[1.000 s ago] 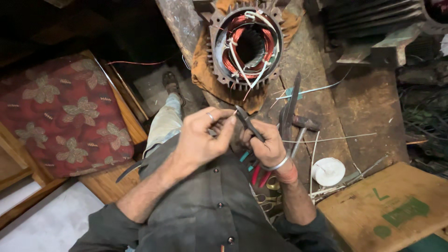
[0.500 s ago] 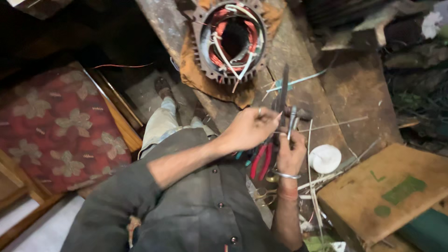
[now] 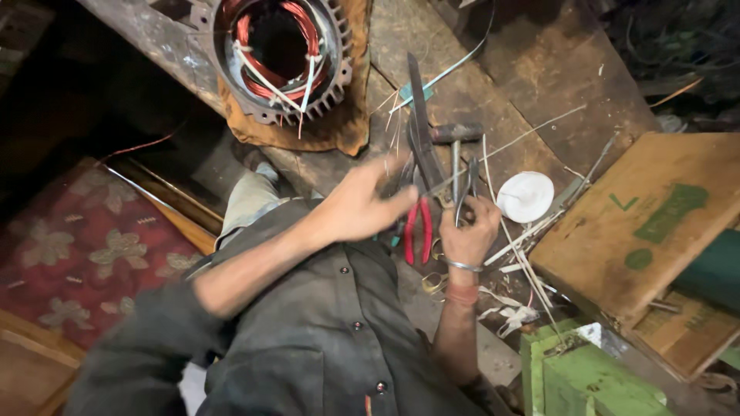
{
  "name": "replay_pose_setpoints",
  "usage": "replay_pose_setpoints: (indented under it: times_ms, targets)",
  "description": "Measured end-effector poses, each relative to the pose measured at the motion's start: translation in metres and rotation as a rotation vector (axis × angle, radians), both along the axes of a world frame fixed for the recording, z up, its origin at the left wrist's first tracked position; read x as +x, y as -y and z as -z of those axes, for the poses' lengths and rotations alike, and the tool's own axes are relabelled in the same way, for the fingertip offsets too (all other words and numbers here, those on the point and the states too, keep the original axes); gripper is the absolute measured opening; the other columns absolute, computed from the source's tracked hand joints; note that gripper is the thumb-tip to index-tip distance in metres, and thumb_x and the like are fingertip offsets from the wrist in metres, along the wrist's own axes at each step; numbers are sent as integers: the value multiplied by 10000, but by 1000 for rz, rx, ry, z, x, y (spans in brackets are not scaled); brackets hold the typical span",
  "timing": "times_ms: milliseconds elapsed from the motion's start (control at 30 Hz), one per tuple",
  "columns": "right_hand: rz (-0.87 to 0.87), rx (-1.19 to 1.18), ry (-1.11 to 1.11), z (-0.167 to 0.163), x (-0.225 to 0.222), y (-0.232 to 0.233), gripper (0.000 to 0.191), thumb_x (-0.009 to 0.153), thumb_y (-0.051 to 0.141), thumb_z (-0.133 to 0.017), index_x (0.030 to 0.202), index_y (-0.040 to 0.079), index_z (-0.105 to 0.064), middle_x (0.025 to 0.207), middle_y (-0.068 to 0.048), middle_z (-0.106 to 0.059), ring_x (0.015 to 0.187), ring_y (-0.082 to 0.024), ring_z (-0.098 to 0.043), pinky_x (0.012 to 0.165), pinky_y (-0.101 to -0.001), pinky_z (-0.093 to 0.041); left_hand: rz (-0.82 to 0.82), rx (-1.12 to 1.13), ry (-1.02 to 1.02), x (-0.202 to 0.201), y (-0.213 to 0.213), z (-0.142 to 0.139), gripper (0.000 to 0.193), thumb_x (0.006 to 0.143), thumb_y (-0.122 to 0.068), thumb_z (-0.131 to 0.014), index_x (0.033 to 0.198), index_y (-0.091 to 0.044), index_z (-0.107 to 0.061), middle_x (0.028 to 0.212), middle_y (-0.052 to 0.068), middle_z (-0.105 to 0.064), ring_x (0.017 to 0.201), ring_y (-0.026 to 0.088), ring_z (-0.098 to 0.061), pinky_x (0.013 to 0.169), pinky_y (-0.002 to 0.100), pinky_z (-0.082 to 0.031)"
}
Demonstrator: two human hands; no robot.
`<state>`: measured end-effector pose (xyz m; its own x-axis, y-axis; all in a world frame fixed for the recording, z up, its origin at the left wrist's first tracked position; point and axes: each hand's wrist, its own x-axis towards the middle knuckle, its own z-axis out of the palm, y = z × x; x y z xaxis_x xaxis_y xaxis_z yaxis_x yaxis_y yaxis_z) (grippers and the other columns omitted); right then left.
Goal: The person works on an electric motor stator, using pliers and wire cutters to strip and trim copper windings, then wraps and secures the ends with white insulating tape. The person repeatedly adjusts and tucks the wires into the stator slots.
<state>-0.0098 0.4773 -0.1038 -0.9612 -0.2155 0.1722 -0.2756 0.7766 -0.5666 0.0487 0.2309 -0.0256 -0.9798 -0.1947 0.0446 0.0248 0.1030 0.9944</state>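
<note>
Pliers (image 3: pixel 417 231), red-handled: under the outstretched left hand (image 3: pixel 362 204); right hand (image 3: pixel 468 227) fists dark tongs (image 3: pixel 467 189) upright (steadying, probably).

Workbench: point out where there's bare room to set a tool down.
Bare board lies on the workbench top, right of the motor stator and above the white lid. The wooden box lid is also free. It is crowded around both hands, with pliers, hammer and loose wires.
</note>
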Motion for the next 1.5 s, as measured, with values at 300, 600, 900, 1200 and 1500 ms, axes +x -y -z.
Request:
replay_pose_setpoints:
  times_ms: [300, 600, 900, 1200, 1500]
  targets:
    - [-63, 208, -113, 4, 3, 5, 325, 782, 116, -823, 1072, 16, -714, 1182, -221, -643, 1133, -410, -603, 1004, -498, -469, -69, -250, 35, 75, 142, -77, 183, 926, -223, -783, 1042, -81, -778, 946, 40, -745, 823, 175, -688, 728, 312, -547]
    - [327, -811, 426, -46, 29, 108, 179, 956, 89, -690, 1111, 3, -715, 990, -94, -709, 778, -157, -654, 702, -302, -566, 69, -826, -423, 30, 197, -19, 326, 921, -348, -817, 1212, -230, -732, 1250, 4, -670, 1243, 251, -578, 1153, 580, -304]
    - [101, -987, 875, -60, 41, 228, 311, 1100, 222, -609, 944, -40, -668, 740, -42, -610, 564, -80, -512, 498, -216, -375, 97, -595, -493, 25, 203, 9, 288, 917, -343, -811, 1180, -245, -747, 1111, -28, -652, 1099, 211, -587, 1090, 559, -329]
    - [-158, -883, 1143, -75, -13, 231, 180, 974, 112, -652, 979, -50, -729, 656, 4, -571, 506, -34, -407, 457, -209, -265, 109, -643, -548, 18, 205, 7, 218, 930, -333, -792, 1131, -265, -743, 1062, -5, -625, 1052, 216, -586, 1064, 506, -374]
    - [-120, -982, 1132, -71, -26, 239, 133, 972, 56, -671, 945, -63, -724, 635, 9, -534, 510, -36, -404, 462, -209, -266, 58, -698, -585, 9, 195, 9, 258, 860, -201, -779, 1109, -158, -731, 986, 10, -594, 994, 226, -598, 962, 425, -458]
